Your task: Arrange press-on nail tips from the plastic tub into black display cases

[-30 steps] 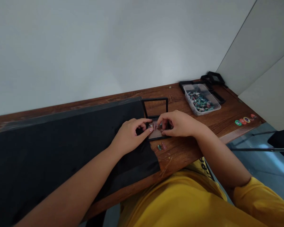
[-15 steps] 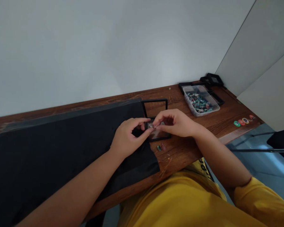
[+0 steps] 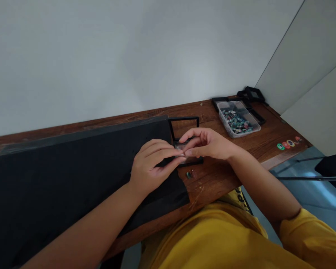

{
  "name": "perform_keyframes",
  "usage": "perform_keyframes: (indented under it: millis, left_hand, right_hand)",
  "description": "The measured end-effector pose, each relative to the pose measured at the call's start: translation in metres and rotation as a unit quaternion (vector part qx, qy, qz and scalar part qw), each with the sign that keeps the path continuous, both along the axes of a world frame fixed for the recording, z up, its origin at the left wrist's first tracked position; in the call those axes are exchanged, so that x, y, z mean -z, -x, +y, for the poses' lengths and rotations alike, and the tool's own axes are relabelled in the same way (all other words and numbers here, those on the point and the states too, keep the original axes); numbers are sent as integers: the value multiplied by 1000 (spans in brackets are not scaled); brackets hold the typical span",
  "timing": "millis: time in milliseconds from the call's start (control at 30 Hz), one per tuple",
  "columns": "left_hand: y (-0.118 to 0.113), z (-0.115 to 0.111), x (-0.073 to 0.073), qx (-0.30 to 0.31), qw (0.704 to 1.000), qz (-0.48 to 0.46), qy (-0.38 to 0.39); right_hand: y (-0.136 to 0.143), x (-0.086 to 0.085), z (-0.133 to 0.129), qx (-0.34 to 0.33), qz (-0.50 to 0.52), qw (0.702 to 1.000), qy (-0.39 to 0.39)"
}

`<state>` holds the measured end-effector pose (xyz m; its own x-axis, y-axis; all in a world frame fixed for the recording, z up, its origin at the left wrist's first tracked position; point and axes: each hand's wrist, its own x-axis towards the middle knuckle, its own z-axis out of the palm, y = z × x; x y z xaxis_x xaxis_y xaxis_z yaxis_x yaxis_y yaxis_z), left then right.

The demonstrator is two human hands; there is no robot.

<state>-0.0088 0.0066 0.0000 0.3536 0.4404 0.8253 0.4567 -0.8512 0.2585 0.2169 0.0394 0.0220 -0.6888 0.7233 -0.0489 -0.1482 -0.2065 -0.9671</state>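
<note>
- Okay, we start with one black mat (image 3: 72, 183).
- One left hand (image 3: 151, 163): thumb and fingertips narrowed together; we can't tell if they pinch anything.
- One black-rimmed case (image 3: 192, 163) beneath the fingertips, by the mat's right edge; one black frame (image 3: 184, 118) on its far side.
- One green piece (image 3: 188, 175) and one pinkish piece (image 3: 192, 172), near side of the case.
- One right hand (image 3: 208, 144): thumb and finger narrowed at the left fingertips, grip unclear to us.
- One yellow shirt (image 3: 207, 239): lettering partly hidden.
- One clear tub (image 3: 242, 134), many pieces (image 3: 235, 121), uncountable.
- Black cases (image 3: 253, 94): at least four, overlapping.
- Four stickers (image 3: 290, 143): print too small.
</note>
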Motion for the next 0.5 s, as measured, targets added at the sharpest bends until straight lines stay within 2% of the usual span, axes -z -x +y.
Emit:
perform_keyframes:
  millis: [167,500]
  left_hand:
    - [1,0,1,-7,1000,-23,14]
    - [0,0,0,16,999,-46,1]
  right_hand:
    - [0,-2,0,-16,37,999,17]
    - [5,1,-3,-24,39,999,22]
